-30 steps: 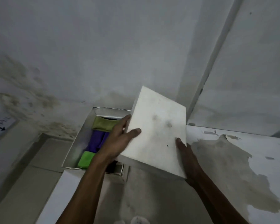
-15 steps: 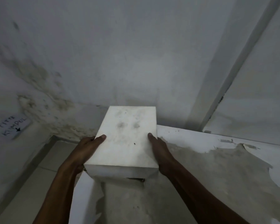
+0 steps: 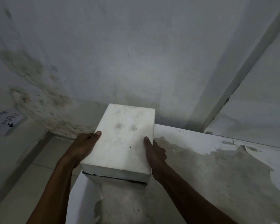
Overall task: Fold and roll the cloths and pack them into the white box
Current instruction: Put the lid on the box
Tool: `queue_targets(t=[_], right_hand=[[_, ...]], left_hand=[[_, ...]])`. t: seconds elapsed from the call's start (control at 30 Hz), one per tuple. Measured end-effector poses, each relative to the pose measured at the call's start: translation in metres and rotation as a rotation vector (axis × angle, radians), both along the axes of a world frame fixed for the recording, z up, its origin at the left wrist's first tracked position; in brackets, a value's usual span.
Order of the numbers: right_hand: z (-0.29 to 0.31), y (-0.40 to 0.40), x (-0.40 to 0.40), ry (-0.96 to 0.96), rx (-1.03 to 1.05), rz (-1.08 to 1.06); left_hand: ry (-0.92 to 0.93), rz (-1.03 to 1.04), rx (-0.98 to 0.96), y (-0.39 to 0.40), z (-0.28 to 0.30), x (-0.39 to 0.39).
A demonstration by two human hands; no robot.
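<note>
The white box (image 3: 123,143) stands at the table's far left corner with its lid on; the lid's top is smudged grey. A thin dark gap shows under the lid along the near end. My left hand (image 3: 84,146) grips the lid's left side, thumb on top. My right hand (image 3: 153,151) presses against the lid's right side, thumb on the top edge. The cloths are hidden inside the box.
The table (image 3: 208,175) has a worn top with peeling white coating; its left edge drops to a tiled floor (image 3: 23,183). A stained wall (image 3: 103,62) rises right behind the box. A handwritten paper sign (image 3: 6,122) hangs low on the left wall.
One second ago the lid was tilted off to the right, showing green and purple rolled cloths. It has since been lowered squarely onto the box, and both hands now clasp its sides.
</note>
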State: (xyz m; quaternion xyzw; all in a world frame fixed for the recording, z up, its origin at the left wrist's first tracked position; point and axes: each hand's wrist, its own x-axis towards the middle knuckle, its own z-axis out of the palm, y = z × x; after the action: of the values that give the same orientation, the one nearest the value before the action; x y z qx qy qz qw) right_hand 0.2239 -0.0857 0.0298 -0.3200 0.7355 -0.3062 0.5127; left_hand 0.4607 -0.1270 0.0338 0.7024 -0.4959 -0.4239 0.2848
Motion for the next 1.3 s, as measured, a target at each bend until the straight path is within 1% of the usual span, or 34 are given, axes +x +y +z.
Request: queue_targets(t=[0.13,0.3,0.43,0.67,0.87,0.93,1.1,1.3], right_hand=[[-0.008,0.001,0.005,-0.01,-0.023,-0.021],[-0.01,0.002,0.014,-0.126,-0.083,-0.061],[-0.013,0.002,0.015,-0.124,-0.123,-0.109],[-0.015,0.005,0.017,-0.111,-0.172,-0.166],[-0.012,0.002,0.018,-0.058,-0.183,-0.16],[-0.011,0.001,0.017,-0.072,-0.193,-0.175],[-0.008,0.0,0.017,-0.119,-0.223,-0.24],[-0.004,-0.004,0.016,-0.161,-0.261,-0.23]], left_hand=[[-0.036,-0.042,-0.014,-0.003,-0.011,0.003],[-0.222,-0.055,-0.18,-0.004,-0.018,0.004],[-0.248,-0.042,-0.254,-0.008,-0.014,0.005],[-0.219,-0.04,-0.256,-0.007,-0.021,0.007],[-0.193,-0.032,-0.259,-0.01,-0.024,0.006],[-0.17,-0.018,-0.261,-0.012,-0.025,0.006],[-0.047,0.064,-0.259,-0.009,-0.032,0.01],[0.013,0.116,-0.249,-0.008,-0.026,0.005]])
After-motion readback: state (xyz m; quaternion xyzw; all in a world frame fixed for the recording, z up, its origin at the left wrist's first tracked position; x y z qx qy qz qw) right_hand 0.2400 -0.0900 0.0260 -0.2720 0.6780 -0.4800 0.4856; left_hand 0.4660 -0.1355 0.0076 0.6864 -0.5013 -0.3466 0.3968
